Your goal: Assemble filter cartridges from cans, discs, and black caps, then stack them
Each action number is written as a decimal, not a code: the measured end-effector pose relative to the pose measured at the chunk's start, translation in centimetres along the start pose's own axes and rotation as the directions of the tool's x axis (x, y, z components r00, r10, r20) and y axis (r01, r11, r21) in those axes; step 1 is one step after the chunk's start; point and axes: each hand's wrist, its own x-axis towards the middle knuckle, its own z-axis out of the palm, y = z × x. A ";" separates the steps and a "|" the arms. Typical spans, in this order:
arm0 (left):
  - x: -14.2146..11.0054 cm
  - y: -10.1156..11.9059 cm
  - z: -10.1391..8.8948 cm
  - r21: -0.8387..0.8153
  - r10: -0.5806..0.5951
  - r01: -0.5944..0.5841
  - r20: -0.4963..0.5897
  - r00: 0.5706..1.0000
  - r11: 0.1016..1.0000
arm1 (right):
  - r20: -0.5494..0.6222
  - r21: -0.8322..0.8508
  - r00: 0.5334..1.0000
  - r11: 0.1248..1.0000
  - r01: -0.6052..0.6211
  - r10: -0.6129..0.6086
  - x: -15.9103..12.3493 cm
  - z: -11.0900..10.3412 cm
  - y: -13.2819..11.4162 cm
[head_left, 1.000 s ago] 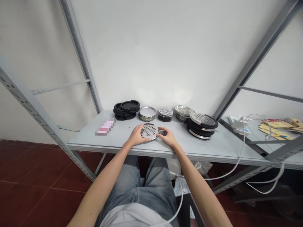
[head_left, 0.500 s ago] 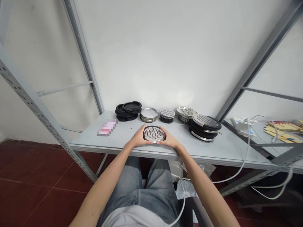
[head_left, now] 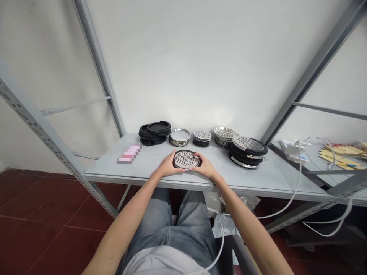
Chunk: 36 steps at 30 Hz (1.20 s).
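Note:
A round perforated metal disc in a black ring (head_left: 186,159) lies flat on the grey shelf (head_left: 143,168), near its front edge. My left hand (head_left: 168,165) curls round the disc's left rim. My right hand (head_left: 204,165) grips its right rim, fingers pressed on the top edge. Behind stand a stack of black rings (head_left: 153,132), a stack of metal rings (head_left: 179,137), a small perforated stack (head_left: 201,138), a pile of perforated metal discs (head_left: 225,136) and a stack of assembled black-and-metal pieces (head_left: 248,151).
A blurred pink patch (head_left: 129,153) lies on the shelf's left part. Slanted grey shelf posts (head_left: 97,65) rise on both sides. White cables (head_left: 295,179) hang at the right, by a lower shelf with papers (head_left: 341,152). My jeans-clad legs (head_left: 172,225) are under the shelf.
The perforated disc was tilted up in my left hand a second ago; now it sits flat inside the black ring with both hands round its rim.

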 end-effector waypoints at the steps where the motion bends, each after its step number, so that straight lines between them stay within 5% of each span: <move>1: 0.0 0.0 0.0 0.000 0.008 -0.008 -0.006 1.000 1.000 | 0.003 -0.002 1.000 1.000 0.004 -0.004 0.0 0.0 0.0; 16: 0.0 0.3 -0.1 0.009 -0.010 0.011 -0.069 0.998 1.000 | -0.029 0.003 0.999 0.999 0.035 -0.035 0.1 0.1 0.9; 36: -0.4 2.4 -1.0 -0.050 0.098 -0.104 -0.122 0.988 0.993 | -0.072 -0.034 0.982 0.985 0.170 -0.173 -0.5 -0.3 -0.1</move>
